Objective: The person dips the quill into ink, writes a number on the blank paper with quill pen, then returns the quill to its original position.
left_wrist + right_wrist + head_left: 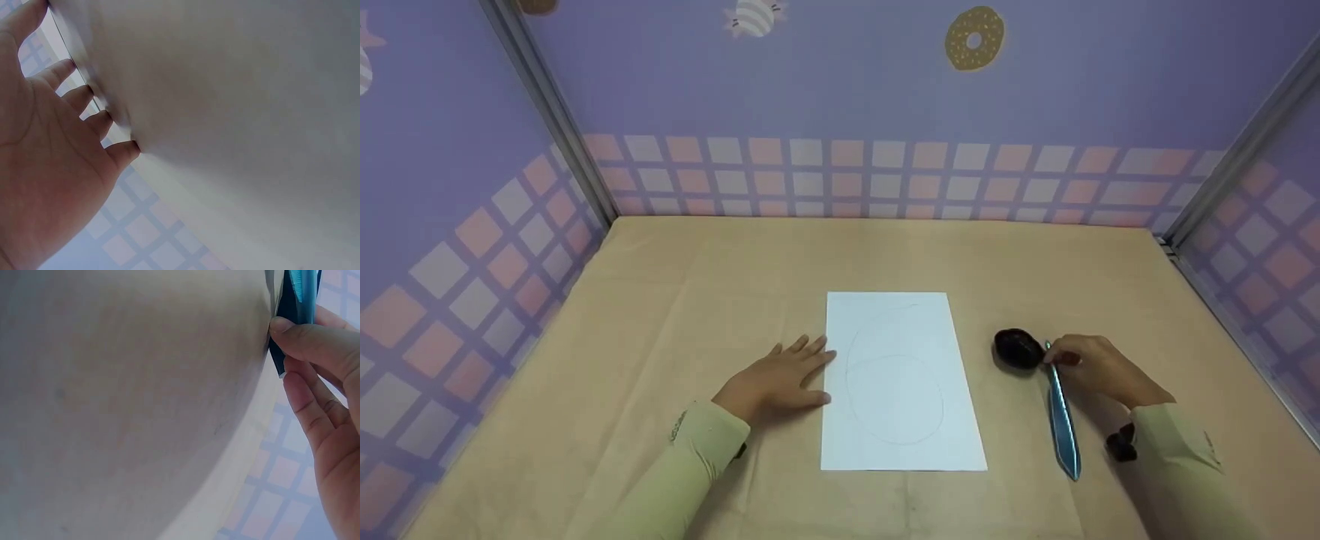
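A white sheet of paper (896, 420) bears a thin drawn line shaped like a large 6. My left hand (781, 379) rests palm down at its left edge, fingers spread and fingertips touching that edge. In the left wrist view the same hand (53, 163) shows straight fingers. To the right of the sheet, my right hand (1099, 364) pinches the narrow upper end of a long, shiny blue tapered object (1062, 427). The right wrist view shows thumb and fingers of that hand (332, 399) around the blue object (304, 298). Just left of these fingers sits a rounded black object (1017, 349).
A tan cloth (720, 270) with creases covers the table. Purple walls with pink and white checks (847, 176) enclose the back and sides. Metal posts (559, 112) stand at the back corners.
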Action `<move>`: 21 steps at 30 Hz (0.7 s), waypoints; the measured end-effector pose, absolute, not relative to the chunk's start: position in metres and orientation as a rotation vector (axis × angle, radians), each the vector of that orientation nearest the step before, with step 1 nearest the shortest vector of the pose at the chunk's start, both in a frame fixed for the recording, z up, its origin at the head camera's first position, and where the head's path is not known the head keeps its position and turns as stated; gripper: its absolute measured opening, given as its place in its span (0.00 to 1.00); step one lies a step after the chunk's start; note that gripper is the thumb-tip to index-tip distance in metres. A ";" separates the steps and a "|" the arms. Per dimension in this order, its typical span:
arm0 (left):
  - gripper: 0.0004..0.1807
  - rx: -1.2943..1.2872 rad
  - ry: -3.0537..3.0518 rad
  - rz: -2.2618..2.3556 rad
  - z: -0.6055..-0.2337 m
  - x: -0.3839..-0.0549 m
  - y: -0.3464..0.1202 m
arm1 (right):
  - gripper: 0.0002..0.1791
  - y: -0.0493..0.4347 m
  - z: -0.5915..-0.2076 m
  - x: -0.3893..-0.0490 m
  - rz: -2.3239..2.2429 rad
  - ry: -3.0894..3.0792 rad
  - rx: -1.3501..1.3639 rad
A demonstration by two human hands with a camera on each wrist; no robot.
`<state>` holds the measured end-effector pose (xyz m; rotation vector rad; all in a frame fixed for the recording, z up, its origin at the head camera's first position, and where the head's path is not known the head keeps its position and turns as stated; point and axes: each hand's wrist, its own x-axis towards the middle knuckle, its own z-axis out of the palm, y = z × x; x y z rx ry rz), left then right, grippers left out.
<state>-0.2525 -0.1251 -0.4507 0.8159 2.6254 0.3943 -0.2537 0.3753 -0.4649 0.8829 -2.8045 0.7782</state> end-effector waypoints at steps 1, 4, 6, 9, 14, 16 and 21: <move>0.39 0.814 2.626 0.392 -0.451 -0.253 -0.125 | 0.16 0.375 -0.465 -0.254 0.779 -2.804 0.882; 0.39 0.809 2.626 0.398 -0.451 -0.253 -0.125 | 0.16 0.375 -0.465 -0.253 0.765 -2.805 0.887; 0.40 0.807 2.630 0.393 -0.452 -0.253 -0.125 | 0.16 0.375 -0.465 -0.253 0.753 -2.796 0.896; 0.40 0.798 2.638 0.390 -0.453 -0.253 -0.125 | 0.17 0.377 -0.466 -0.254 0.743 -2.753 0.948; 0.40 0.801 2.645 0.387 -0.454 -0.254 -0.125 | 0.17 0.378 -0.468 -0.255 0.747 -2.715 0.992; 0.40 0.807 2.644 0.392 -0.454 -0.254 -0.125 | 0.17 0.377 -0.467 -0.254 0.742 -2.734 0.978; 0.40 0.811 2.642 0.380 -0.454 -0.254 -0.125 | 0.17 0.374 -0.462 -0.251 0.716 -2.825 0.905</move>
